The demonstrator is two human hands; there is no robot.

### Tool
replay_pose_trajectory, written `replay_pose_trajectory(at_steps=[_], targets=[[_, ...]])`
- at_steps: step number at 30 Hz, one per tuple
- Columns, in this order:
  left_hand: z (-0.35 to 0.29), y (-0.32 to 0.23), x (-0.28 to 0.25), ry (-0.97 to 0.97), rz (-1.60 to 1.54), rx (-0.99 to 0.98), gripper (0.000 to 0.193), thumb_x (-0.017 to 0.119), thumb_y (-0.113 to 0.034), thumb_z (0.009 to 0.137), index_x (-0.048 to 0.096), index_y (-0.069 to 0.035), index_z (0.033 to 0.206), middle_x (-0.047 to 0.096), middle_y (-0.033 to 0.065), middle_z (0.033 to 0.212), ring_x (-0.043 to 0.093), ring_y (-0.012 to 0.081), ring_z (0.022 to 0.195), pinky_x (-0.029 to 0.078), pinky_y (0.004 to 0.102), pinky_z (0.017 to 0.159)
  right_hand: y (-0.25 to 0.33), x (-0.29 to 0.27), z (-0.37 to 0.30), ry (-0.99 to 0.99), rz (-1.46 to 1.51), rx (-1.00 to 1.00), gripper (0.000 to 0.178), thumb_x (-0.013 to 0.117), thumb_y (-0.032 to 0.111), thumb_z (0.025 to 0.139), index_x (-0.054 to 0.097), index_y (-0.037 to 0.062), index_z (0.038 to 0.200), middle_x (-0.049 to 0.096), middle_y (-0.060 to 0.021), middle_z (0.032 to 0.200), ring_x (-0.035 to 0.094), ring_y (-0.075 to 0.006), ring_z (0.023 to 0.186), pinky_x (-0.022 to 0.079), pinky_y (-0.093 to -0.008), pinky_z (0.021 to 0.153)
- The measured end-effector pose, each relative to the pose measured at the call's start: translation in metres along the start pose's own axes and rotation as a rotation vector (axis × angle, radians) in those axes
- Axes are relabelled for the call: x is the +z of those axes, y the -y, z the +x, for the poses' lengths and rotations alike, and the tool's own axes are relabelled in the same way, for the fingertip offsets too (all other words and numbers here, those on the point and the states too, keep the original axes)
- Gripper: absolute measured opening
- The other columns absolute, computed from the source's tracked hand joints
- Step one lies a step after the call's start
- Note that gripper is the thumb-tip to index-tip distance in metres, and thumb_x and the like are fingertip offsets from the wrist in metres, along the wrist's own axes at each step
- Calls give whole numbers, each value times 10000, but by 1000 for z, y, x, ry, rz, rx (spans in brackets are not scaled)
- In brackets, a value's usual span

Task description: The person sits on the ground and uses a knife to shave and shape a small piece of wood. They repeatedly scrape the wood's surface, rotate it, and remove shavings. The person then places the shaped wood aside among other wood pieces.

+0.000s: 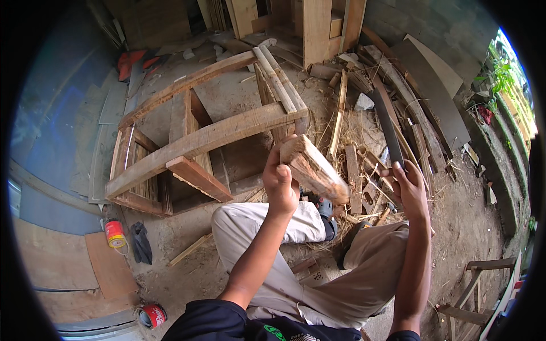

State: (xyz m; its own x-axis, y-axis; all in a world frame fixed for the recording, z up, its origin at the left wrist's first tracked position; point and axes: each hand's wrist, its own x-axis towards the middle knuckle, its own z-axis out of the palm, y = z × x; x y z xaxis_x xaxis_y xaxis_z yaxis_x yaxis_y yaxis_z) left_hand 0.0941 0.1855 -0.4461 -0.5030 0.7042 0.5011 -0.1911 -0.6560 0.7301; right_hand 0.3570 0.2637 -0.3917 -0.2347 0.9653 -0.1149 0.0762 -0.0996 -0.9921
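My left hand (282, 187) is closed around a short, rough block of wood (316, 170), held tilted above my knees. The block's end is chipped and its side looks split. My right hand (410, 190), raised to the right, grips a machete (389, 128) whose long dark blade points up and away from me. The handle is mostly hidden in my fingers. Blade and block are apart. Just beyond my left hand lies a wooden frame (210, 136) with crosspieces, resting on the ground.
Wood scraps and shavings (355, 170) litter the ground ahead. Long boards (409, 96) lean at the far right, beside concrete steps (500, 153). Red cans (115, 233) and a dark cloth (141, 242) sit at left. A small wooden frame (475, 292) stands at lower right.
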Motion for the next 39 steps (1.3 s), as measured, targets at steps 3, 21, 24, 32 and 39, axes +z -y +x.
replay_pose_trajectory(at_steps=[3,21,24,32,39], targets=[[-4,1,-7,2,159,68,908,499,-725,903,474,81,1321,579,146,1241,584,218,1128,461,356,990,-7,2,-2,3,-121,-99,208,487,294,1068,556,98,1071,597,39,771,332,11,495,239,-183,412],[9,-37,-53,-38,292,166,713,418,-611,990,466,42,1272,653,247,1089,692,291,873,564,383,801,-12,9,-40,298,-728,-528,132,643,115,926,622,-15,923,594,-163,643,596,-279,530,438,-370,519],[10,-34,-51,-21,318,152,740,451,-629,976,468,46,1279,655,232,1080,688,268,879,562,375,801,-12,9,-38,302,-776,-513,117,656,97,905,629,-12,936,617,-191,685,620,-309,558,452,-386,530],[10,-33,-63,174,340,14,690,443,-602,994,461,26,1279,646,204,1069,680,237,877,561,354,794,-7,8,-41,313,-853,-431,105,667,105,889,639,7,916,635,-201,676,642,-367,579,466,-414,538],[3,-26,-72,246,516,-51,572,415,-536,1029,455,-13,1258,653,176,1043,662,197,853,559,325,741,-11,7,-43,302,-842,-387,125,685,128,892,636,13,877,625,-191,627,641,-362,558,463,-411,533]])
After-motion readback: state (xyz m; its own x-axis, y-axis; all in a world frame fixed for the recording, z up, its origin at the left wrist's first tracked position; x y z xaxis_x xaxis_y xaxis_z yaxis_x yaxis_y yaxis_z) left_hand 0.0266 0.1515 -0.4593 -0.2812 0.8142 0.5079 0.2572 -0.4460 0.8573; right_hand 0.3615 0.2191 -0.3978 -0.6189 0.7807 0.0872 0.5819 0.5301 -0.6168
